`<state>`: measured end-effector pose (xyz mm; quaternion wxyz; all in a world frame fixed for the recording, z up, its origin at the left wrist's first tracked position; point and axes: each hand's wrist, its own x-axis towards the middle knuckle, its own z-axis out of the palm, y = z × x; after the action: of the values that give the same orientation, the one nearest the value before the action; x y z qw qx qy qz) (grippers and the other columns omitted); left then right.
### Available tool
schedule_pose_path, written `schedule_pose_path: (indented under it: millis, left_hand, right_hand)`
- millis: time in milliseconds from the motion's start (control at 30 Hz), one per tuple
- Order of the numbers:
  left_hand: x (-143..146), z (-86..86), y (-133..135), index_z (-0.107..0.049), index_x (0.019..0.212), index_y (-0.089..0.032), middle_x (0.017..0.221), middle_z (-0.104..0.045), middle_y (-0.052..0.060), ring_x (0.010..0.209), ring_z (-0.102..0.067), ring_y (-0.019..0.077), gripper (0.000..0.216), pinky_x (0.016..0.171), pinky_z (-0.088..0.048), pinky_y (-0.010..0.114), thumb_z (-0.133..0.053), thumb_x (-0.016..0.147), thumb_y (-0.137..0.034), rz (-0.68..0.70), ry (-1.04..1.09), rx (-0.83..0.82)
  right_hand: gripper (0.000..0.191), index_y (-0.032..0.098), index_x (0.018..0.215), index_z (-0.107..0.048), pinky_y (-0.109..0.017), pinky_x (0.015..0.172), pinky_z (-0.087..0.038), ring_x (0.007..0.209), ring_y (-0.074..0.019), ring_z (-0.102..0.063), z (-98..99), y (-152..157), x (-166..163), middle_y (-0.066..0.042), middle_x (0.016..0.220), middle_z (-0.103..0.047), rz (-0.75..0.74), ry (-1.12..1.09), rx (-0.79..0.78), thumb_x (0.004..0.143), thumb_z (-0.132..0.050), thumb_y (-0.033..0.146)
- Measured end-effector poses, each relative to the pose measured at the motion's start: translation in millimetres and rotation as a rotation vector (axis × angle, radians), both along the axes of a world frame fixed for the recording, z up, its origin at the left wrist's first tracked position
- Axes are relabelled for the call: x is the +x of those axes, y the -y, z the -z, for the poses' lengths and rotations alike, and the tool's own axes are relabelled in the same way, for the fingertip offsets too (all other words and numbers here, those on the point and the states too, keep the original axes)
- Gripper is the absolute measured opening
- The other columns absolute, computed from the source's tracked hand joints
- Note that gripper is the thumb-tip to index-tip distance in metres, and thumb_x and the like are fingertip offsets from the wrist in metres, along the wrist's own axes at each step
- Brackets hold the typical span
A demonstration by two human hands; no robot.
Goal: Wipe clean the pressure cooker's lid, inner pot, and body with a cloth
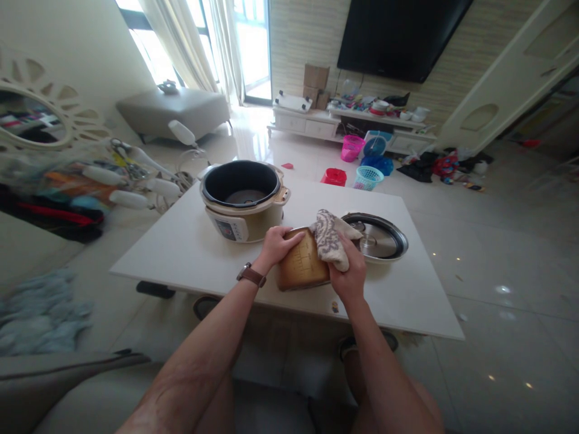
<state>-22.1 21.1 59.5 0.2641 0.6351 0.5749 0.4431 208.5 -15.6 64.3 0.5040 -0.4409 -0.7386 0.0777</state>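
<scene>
A copper-coloured inner pot [301, 265] with printed level marks is tilted over the near part of the white table [172, 265]. My left hand [275, 244] grips its left side, thumb lying over the edge. A white cloth with a grey-brown pattern [332, 238] is bunched in my right hand [350, 271], which presses it against the pot's right side. Behind and to the left stands the electric cooker body [246, 220], its top uncovered and its dark cavity showing. To the right, a round lid [382, 238] lies with its metal inner face up.
A white lamp with several arms [163, 187] stands close to the table's left edge. On the floor beyond are a red basket [335, 176], a pink basket [351, 147] and a light-blue basket [368, 178]. A small sticker-like spot [335, 307] marks the table's near edge.
</scene>
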Motion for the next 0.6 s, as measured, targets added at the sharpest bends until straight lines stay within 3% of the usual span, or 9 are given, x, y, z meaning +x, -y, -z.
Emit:
schedule_pose_path:
  millis: [167, 433, 600]
  left_hand:
    - [-1, 2.0, -1, -0.049, 0.055, -0.019, 0.057, -0.034, -0.003, 0.06, -0.031, 0.0116, 0.053, 0.061, -0.021, 0.031, -0.06, 0.088, -0.059, 0.027, 0.019, 0.004]
    - [1, -0.3, 1, -0.041, 0.053, -0.02, 0.053, -0.035, -0.004, 0.057, -0.032, 0.0115, 0.058, 0.06, -0.02, 0.032, -0.063, 0.087, -0.063, -0.016, -0.018, 0.011]
    - [1, -1.7, 1, -0.044, 0.054, -0.02, 0.054, -0.036, -0.003, 0.058, -0.033, 0.012, 0.057, 0.061, -0.02, 0.032, -0.061, 0.087, -0.063, -0.008, -0.025, -0.003]
  right_hand:
    - [0.053, 0.028, 0.147, -0.065, -0.05, 0.116, -0.047, 0.149, -0.034, -0.057, -7.7, 7, 0, -0.009, 0.151, -0.069, -0.088, 0.245, 0.079, 0.094, -0.059, 0.033]
    - [0.05, 0.026, 0.142, -0.068, -0.052, 0.119, -0.049, 0.139, -0.0336, -0.065, -3.3, -4, -1, -0.011, 0.146, -0.072, -0.001, -0.049, -0.046, 0.094, -0.069, 0.037]
    - [0.045, 0.022, 0.131, -0.074, -0.05, 0.11, -0.056, 0.124, -0.0335, -0.073, 3.3, -10, 2, -0.013, 0.133, -0.078, 0.098, -0.233, -0.172, 0.09, -0.074, 0.039]
